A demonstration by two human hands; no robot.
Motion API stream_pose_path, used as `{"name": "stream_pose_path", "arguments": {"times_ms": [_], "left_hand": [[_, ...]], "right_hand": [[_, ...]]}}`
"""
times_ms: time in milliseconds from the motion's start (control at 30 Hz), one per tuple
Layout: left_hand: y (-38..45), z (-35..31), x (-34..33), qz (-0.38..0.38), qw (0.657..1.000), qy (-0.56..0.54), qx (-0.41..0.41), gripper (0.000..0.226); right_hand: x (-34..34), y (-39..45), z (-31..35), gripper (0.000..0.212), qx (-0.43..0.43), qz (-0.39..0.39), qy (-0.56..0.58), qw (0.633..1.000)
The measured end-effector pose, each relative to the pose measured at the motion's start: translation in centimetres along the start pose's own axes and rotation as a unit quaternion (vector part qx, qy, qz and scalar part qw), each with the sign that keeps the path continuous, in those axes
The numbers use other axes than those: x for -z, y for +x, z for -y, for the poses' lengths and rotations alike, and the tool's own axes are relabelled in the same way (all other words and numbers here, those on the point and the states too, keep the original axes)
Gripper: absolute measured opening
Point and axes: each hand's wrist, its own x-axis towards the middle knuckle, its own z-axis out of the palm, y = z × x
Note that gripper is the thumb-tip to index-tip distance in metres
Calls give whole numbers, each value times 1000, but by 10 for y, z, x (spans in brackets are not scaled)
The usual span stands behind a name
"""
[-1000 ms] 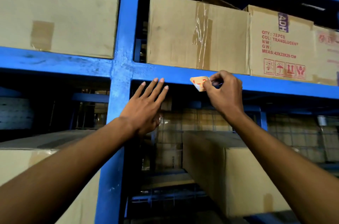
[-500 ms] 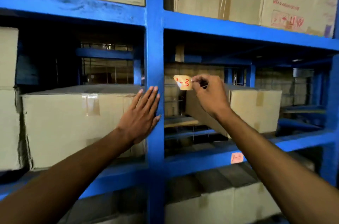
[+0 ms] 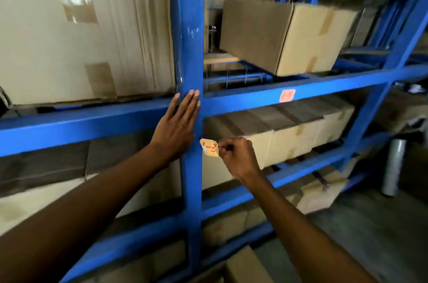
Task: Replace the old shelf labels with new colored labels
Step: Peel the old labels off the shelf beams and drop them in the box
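My right hand [image 3: 238,157] pinches a small yellowish paper label [image 3: 209,147] with red handwriting, held in the air in front of the rack and just right of the blue upright post [image 3: 188,27]. My left hand [image 3: 178,124] lies flat with straight fingers against that post where it meets the shelf beam [image 3: 324,87]. A pink label [image 3: 287,95] with red writing is stuck on that beam, up and to the right of my right hand.
Cardboard boxes fill the blue rack: a large one [image 3: 81,39] upper left, one [image 3: 287,34] upper right, a row [image 3: 289,129] under the labelled beam. A roll of clear wrap [image 3: 393,167] stands on the floor at right.
The view has swung down the rack. My right hand peeled the yellowish label off the upper beam and carried it down. My left hand slid down the post.
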Motion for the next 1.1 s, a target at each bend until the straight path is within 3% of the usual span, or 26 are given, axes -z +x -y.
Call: {"name": "stream_pose_path", "arguments": {"times_ms": [200,333,500,700,933,1100], "left_hand": [[-26,-37,-35,28,999,23,-14,87],[-30,-48,-50,-7,1000,14,-16,79],[-30,-44,-64,-36,999,9,-26,95],[-30,-46,-63,-39,998,34,-39,92],[-30,-43,-60,-28,998,45,-44,91],[-31,-40,-60,-18,996,72,-49,93]], "right_hand": [[-66,-58,-91,20,-101,182,-168,963],[-97,-93,-142,25,-138,260,-237,926],[-128,-122,-181,31,-205,293,-225,906],[-157,-144,-206,32,-239,341,-233,879],[-163,-142,-211,28,-267,338,-203,879],[-133,-126,-209,18,-286,285,-152,902]]}}
